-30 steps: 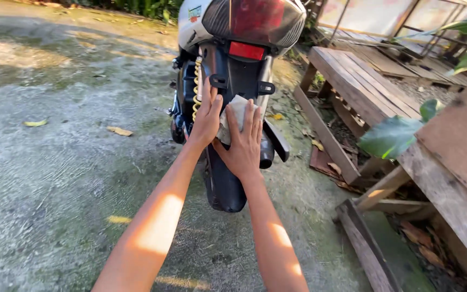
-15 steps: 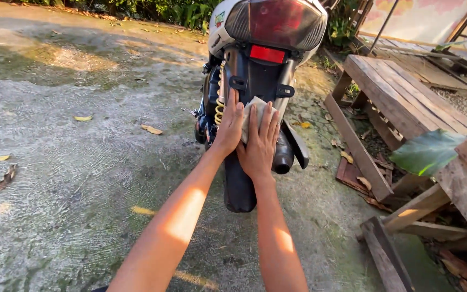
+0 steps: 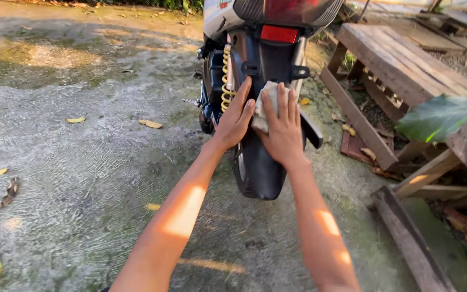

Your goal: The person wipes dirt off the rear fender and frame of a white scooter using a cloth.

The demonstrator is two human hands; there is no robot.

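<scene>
Grey concrete ground (image 3: 71,178), mossy in patches, fills the head view from 7 to 11 o'clock: wide open room there. At 12 o'clock stands one motorcycle (image 3: 266,65), seen from behind, cut off by the top edge. Room is tight from 1 to 4 o'clock: a wooden pallet platform (image 3: 401,59) and loose planks (image 3: 406,238) lie just beside the bike, with one big green leaf (image 3: 439,116) over them.

Counts: one red tail light (image 3: 278,33), one yellow coil spring (image 3: 225,75) on the bike's left, one black rear mudguard (image 3: 260,167), one pale cloth (image 3: 268,103), several dry leaves (image 3: 151,124) scattered on the ground.

Hands, two, both arms stretched forward from the bottom edge. Left hand (image 3: 235,116) flat on the mudguard's left side, fingers spread, thumb touching the cloth's edge, gripping nothing. Right hand (image 3: 283,127) flat, fingers together and straight, pressing the cloth against the mudguard below the tail light, not pinching it.
</scene>
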